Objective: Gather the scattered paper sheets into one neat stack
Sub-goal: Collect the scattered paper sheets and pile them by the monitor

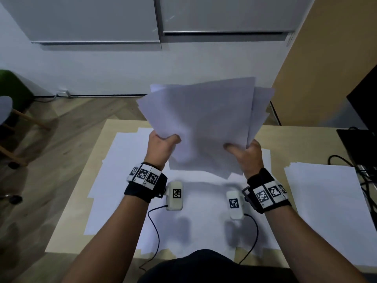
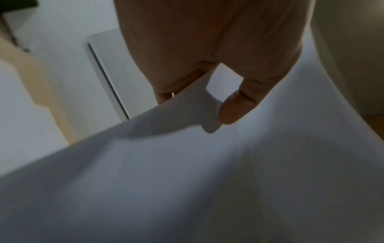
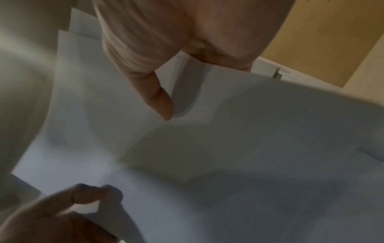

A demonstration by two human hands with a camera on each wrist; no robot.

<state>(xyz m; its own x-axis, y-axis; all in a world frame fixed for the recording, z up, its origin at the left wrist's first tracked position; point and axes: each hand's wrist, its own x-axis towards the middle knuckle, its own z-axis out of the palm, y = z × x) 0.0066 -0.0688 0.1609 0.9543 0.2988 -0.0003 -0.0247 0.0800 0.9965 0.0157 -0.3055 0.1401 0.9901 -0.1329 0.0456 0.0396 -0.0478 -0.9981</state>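
A loose bundle of white paper sheets (image 1: 204,123) is held up above the table, its edges fanned and uneven. My left hand (image 1: 163,142) grips the bundle's lower left edge, thumb on the near face. My right hand (image 1: 242,152) grips the lower right edge the same way. In the left wrist view the thumb (image 2: 232,110) presses on the paper sheets (image 2: 187,180). In the right wrist view my right thumb (image 3: 160,98) lies on the sheets (image 3: 249,148), and the left hand (image 3: 62,213) shows at the bottom left. More white sheets (image 1: 126,180) lie spread over the wooden table (image 1: 77,211).
A separate pile of white sheets (image 1: 326,211) lies at the table's right. Black cables (image 1: 363,180) and a dark device (image 1: 355,144) sit at the far right edge. A chair (image 1: 12,123) stands on the floor to the left. A white cabinet (image 1: 163,27) is behind.
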